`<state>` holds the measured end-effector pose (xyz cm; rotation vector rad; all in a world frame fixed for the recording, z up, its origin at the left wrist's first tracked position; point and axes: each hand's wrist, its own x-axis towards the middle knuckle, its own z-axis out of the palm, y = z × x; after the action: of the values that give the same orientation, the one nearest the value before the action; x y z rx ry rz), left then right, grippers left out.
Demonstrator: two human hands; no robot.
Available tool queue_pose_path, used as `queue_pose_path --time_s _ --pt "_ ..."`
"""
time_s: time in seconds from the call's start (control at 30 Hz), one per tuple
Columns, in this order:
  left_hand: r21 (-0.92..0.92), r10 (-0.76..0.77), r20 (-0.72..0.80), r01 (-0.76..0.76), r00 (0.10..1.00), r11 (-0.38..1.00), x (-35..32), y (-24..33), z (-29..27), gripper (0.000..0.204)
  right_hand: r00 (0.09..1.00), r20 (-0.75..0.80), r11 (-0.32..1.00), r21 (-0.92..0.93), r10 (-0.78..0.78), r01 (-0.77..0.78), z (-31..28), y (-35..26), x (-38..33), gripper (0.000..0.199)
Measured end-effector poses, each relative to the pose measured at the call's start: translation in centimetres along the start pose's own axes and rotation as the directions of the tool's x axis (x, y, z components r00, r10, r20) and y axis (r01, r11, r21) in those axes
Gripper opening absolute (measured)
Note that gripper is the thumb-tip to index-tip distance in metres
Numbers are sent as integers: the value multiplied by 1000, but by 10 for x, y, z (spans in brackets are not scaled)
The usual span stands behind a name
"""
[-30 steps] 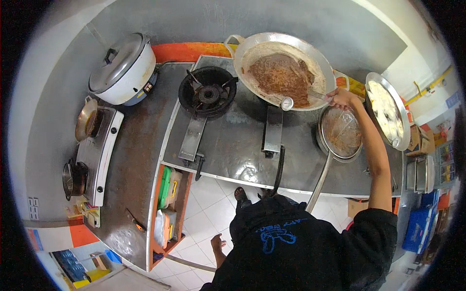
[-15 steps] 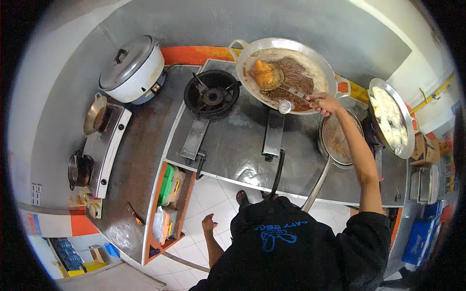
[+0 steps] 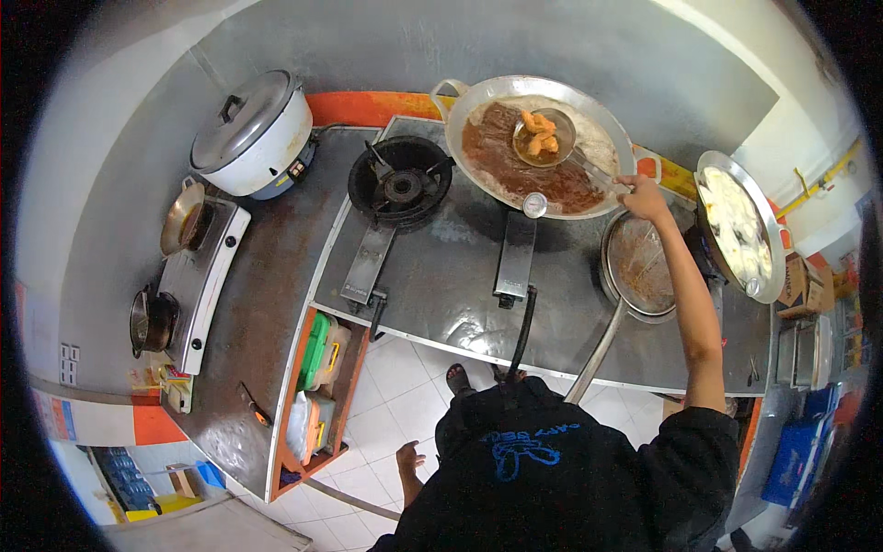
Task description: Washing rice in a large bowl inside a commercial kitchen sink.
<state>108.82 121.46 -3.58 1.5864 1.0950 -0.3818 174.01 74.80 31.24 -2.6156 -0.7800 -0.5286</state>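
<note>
A long grey stainless-steel counter [image 3: 276, 313] bends around the corner of a small kitchen. Behind it rises a plain grey wall [image 3: 414, 46] with an orange painted band [image 3: 368, 108] along its foot. The floor is laid with white square tiles [image 3: 405, 377]. Under the counter sits an orange-framed open shelf [image 3: 317, 396] holding green and pale containers. At the right stand a blue plastic crate [image 3: 798, 460] and a brown cardboard box [image 3: 802, 281]. Light is even and soft.
</note>
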Motion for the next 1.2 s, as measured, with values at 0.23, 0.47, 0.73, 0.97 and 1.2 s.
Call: queue_pose_path --time_s 0.23,0.47,0.73,0.97,1.2 --pt "-247 -224 -29 211 974 946 6 27 -1 35 951 146 859 -483 271 -171 -17 -101 13 51" --pt "-239 -91 -58 75 994 968 30 57 -4 36 950 105 867 -446 295 -220 -43 -100 -1 52" --pt "-163 -178 -16 174 984 971 28 49 3 35 720 365 744 101 590 -660 -131 -64 4 38" --pt "-195 -260 6 257 965 947 26 35 11 33 367 737 530 14 568 -848 -175 -48 -4 36" --pt "-242 -158 -18 149 987 959 25 57 13 34 540 553 723 -177 634 -668 -146 4 9 30"
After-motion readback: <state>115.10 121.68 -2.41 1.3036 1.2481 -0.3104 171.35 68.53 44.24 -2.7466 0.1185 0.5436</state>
